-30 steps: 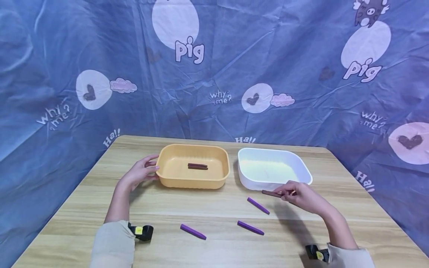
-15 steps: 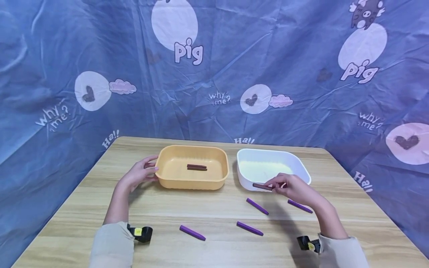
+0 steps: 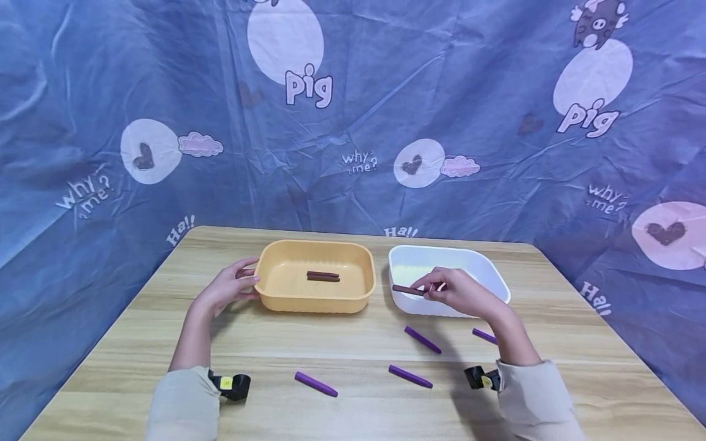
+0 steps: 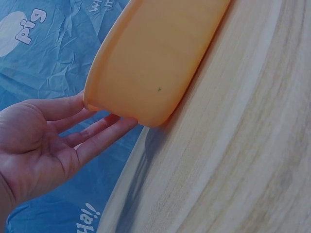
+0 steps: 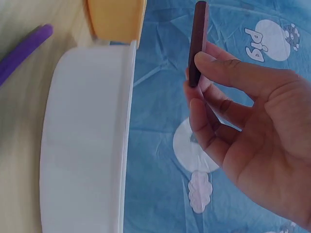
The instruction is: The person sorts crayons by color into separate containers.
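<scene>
A dark brown crayon [image 5: 197,43] is pinched between the thumb and fingers of my right hand [image 3: 460,293], held above the near rim of the white box [image 3: 485,278]. My left hand [image 3: 227,286] touches the left end of the yellow box [image 3: 314,304]; in the left wrist view its fingers [image 4: 104,138] reach fairly straight to the box's end wall. Two brown crayons [image 3: 323,277] lie side by side inside the yellow box. Near the white box a purple crayon [image 3: 423,340] rests on the table.
More purple crayons lie on the wooden table [image 3: 265,343]: one at front left [image 3: 316,384], one at front middle [image 3: 410,376], and one [image 3: 484,335] partly hidden by the right forearm. A blue printed cloth [image 3: 353,202] hangs behind the table.
My right hand has moved left and up with the brown crayon, from in front of the white box to over its near rim. My left hand has stayed at the yellow box.
</scene>
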Demonstrator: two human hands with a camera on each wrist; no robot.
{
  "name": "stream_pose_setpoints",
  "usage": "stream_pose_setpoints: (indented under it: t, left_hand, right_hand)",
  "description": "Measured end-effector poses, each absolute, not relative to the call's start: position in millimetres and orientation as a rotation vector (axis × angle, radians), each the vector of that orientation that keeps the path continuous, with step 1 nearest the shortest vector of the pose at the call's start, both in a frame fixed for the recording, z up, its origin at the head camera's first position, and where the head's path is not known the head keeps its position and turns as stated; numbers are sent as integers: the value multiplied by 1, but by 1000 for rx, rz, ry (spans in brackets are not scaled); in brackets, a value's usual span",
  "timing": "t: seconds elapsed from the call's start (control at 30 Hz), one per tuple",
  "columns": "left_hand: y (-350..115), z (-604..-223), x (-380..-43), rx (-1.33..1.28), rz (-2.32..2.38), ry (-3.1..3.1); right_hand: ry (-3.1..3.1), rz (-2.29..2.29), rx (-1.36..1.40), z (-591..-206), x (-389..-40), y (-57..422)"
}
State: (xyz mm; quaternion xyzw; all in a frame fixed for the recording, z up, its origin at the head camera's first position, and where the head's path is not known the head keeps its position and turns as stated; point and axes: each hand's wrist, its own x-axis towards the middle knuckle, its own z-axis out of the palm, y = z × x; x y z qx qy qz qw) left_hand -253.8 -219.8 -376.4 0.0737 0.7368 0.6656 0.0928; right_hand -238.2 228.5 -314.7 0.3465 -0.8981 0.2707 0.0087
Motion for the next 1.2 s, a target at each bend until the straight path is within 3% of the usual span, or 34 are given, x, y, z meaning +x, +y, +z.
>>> stream_pose_setpoints:
  t: [1.2]
  left_hand:
    - [-226, -376, -264, 225, 1978, 2169]
  right_hand:
    - [-2805, 905, 1148, -299, -296, 124]
